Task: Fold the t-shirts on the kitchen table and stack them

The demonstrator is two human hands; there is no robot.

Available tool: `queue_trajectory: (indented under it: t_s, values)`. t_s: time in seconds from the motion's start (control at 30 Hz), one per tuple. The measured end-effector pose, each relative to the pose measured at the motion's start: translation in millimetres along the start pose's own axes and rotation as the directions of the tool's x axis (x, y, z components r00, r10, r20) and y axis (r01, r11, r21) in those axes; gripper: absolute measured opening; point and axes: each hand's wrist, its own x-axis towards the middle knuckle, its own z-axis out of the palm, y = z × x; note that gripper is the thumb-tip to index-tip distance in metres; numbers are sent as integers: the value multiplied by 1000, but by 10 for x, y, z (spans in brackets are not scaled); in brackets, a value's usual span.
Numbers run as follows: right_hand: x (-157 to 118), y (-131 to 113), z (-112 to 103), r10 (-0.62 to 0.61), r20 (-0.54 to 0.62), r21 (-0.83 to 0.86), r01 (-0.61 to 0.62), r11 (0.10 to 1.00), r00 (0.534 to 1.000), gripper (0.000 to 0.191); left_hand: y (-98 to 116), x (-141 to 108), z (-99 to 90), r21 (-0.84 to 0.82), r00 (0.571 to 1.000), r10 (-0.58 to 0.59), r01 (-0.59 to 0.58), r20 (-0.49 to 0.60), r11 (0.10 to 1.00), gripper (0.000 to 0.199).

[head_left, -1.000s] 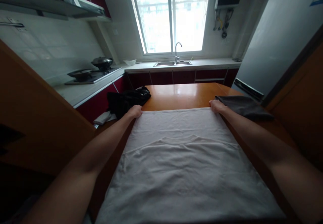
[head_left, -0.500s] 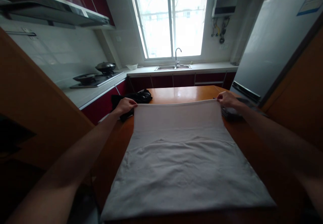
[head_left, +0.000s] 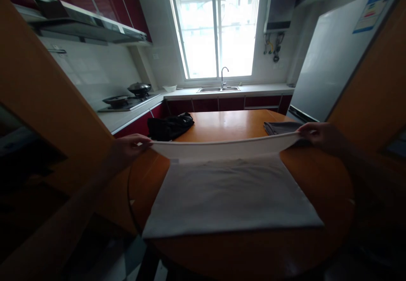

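A white cloth (head_left: 234,200), which looks like a garment, lies spread over a round wooden table (head_left: 222,125). Its far edge is raised and pulled taut between my two hands. At the left corner of that edge, the fingers of my left hand (head_left: 131,145) are pinched shut on the cloth. My right hand (head_left: 320,136) pinches the right corner the same way. The near part of the cloth rests flat with light wrinkles. Behind my left hand lies a black bundled cloth (head_left: 171,125). A folded grey cloth (head_left: 281,127) sits just beyond my right hand, partly hidden by it.
Beyond the table runs a white counter (head_left: 187,91) with a sink (head_left: 209,89) under the window. Pans (head_left: 139,88) stand on the stove (head_left: 130,103) at left. A fridge (head_left: 330,57) stands at right. Wooden panels flank both sides.
My hands have moved apart and nearer to me, drawing the cloth's far edge up and back over the rest. The camera view has also shifted, showing more of the table.
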Motion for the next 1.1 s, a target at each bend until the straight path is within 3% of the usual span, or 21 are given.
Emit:
queue_trajectory:
  t_s: [0.2,0.3,0.47,0.6,0.8,1.0,1.1]
  values:
    - [-899,6,-74,-81,-25,54,82,995,996,26,215,-899,-136,-64,993,102,-106,-62,992,21]
    - [-1308,14,7,-145,-14,153,145,978,989,16,172,-1345,-55,-93,994,107,-109,-27,990,15]
    - [-1809,122,264,-111,68,193,96,976,992,14,-36,-1895,189,-82,992,128,-127,4,988,23]
    - [-1993,245,385,-93,97,169,76,983,991,19,-99,-2100,292,-58,997,76,-74,16,996,19]
    - [-2131,279,377,-90,60,149,81,986,994,33,-141,-2217,311,-70,999,25,-22,41,997,27]
    - [-2237,271,412,-67,113,171,47,984,991,30,-186,-2318,349,-102,995,60,-51,84,993,18]
    - [-2256,253,389,-53,58,168,42,985,997,31,-167,-2322,314,-118,994,97,-90,57,989,16]
